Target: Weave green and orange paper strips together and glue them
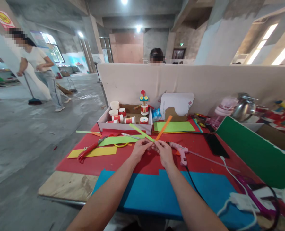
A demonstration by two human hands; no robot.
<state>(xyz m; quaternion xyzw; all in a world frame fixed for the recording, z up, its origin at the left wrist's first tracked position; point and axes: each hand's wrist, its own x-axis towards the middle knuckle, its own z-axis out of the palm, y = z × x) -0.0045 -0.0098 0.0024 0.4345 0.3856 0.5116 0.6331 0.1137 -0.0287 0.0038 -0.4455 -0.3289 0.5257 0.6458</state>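
My left hand [141, 149] and my right hand [163, 150] meet over the red tabletop, fingertips pinched together. Between them a green paper strip [141, 132] and an orange paper strip [164, 127] cross near their lower ends, fanning out upward in a V. The fingers hide the joint, and which hand grips which strip is hard to separate; both seem closed on the crossed ends. Just right of my right hand lies a pink hot glue gun [181, 152]. Left of my left hand are a green paper sheet [116, 140], a yellow paper piece [94, 152] and red-handled pliers [89, 150].
Behind my hands stands a box [125, 127] with paper cups and a cup figure [144, 104]. Coloured sheets [176, 126], a phone [216, 145], a green board [258, 157], a power strip [250, 202] and cables line the right. A person [40, 64] with a broom stands at left.
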